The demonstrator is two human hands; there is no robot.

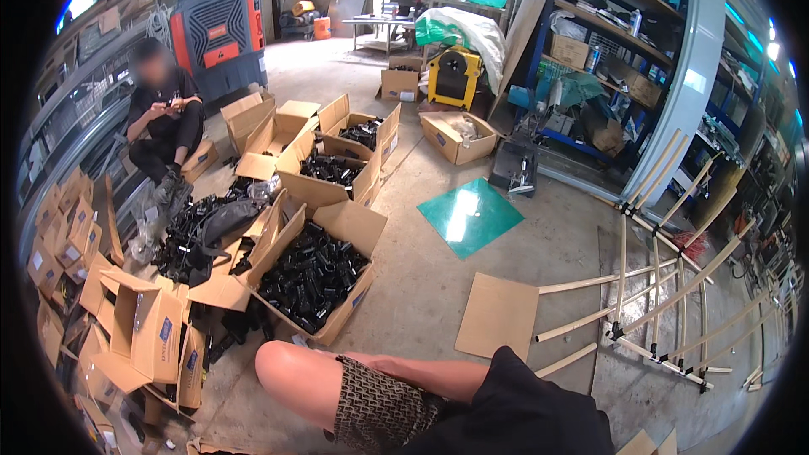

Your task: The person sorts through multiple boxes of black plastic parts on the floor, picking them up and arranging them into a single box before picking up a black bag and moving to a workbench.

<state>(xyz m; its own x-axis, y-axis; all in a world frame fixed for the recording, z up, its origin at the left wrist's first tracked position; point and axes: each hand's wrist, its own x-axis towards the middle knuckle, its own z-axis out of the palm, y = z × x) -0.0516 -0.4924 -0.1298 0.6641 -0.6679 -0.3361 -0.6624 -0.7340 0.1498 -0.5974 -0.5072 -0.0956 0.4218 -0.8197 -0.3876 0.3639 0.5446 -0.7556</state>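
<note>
My right forearm (434, 373) reaches leftward from a black sleeve (527, 388) and passes behind my bent knee (291, 379). The knee hides my right hand, so its fingers and anything in them cannot be made out. My left hand is out of view. Just beyond the knee stands an open cardboard box (341, 320), filled with small black plastic parts (312, 278). It is the nearest box to the hidden hand. More loose black parts (227, 333) lie on the floor left of the knee.
Further open boxes (388, 139) of black parts stand behind. A seated person (164, 109) holds something small at the far left. Emptied cartons (156, 329) pile up on the left. A cardboard sheet (497, 316), a green sheet (472, 217) and a pipe frame (657, 286) lie rightward.
</note>
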